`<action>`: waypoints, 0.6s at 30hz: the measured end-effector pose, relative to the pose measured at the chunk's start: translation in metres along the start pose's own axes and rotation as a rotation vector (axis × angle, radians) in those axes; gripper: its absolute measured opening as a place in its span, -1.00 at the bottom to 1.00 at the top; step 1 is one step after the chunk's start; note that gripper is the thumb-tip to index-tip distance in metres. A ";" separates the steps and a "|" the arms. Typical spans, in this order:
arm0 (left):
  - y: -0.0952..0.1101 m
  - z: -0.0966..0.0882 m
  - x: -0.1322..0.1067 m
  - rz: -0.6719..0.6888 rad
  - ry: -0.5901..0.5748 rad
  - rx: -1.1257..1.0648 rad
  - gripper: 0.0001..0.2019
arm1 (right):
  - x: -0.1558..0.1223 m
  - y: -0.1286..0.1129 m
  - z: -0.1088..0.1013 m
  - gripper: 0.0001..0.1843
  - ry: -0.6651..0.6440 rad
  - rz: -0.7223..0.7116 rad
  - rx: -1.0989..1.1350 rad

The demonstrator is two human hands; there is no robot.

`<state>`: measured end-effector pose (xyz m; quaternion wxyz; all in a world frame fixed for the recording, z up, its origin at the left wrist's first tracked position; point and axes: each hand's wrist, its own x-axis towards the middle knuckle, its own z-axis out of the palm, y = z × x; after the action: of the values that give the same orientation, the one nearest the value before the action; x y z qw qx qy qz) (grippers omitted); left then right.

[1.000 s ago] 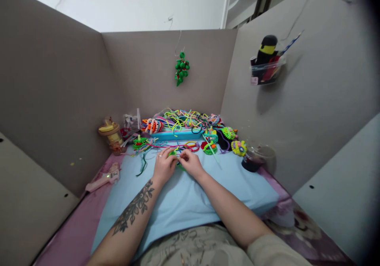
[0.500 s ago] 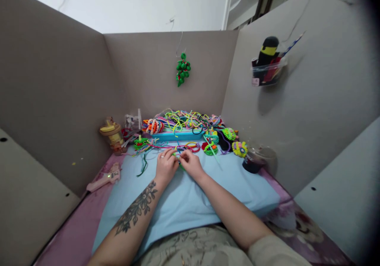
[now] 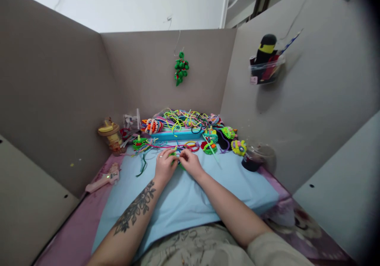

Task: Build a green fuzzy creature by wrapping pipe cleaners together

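Close together above the blue cloth [image 3: 130,202], my two hands meet over a small green pipe-cleaner piece [image 3: 182,167], mostly hidden by the fingers. My left hand [image 3: 165,166] is closed, thumb and fingers pinching the green piece. From the other side my right hand [image 3: 191,164] pinches at it, fingertips almost touching the left ones; a small dark bit shows between them. Just beyond the fingers lie a pink and yellow loop of pipe cleaners [image 3: 192,146] and a red-and-green pipe-cleaner ring [image 3: 209,147].
Behind stands a blue tray [image 3: 175,135] heaped with pipe cleaners. A pink glue gun [image 3: 103,182] lies left, a dark cup [image 3: 251,162] stands right. A green ornament [image 3: 181,69] hangs on the back panel, a clear holder [image 3: 267,72] on the right one.
Both hands stay at the same spot on the green piece. The left fingers have shifted slightly, and more green shows between them. The view has moved a little.
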<state>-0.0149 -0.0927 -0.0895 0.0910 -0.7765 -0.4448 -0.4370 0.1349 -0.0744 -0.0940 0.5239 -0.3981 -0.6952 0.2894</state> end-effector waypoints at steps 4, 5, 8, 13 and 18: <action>-0.002 -0.001 0.001 0.000 -0.009 -0.042 -0.93 | 0.000 0.003 -0.001 -0.97 -0.002 -0.010 0.006; -0.003 -0.001 0.001 -0.005 -0.008 -0.051 -0.93 | 0.000 0.004 -0.001 -0.96 -0.006 -0.017 0.008; -0.007 -0.001 0.002 -0.022 -0.005 -0.073 -0.91 | 0.000 0.007 -0.002 -0.94 -0.024 -0.042 0.019; -0.010 0.002 0.002 -0.032 -0.019 -0.096 -0.97 | 0.000 0.008 -0.001 -0.94 -0.033 -0.048 0.070; -0.010 0.005 0.001 -0.041 -0.030 -0.089 -0.95 | 0.002 0.005 0.002 -0.94 -0.033 0.031 0.179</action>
<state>-0.0195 -0.0833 -0.0941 0.0409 -0.7770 -0.4420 -0.4463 0.1339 -0.0702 -0.0981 0.5414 -0.3556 -0.6688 0.3649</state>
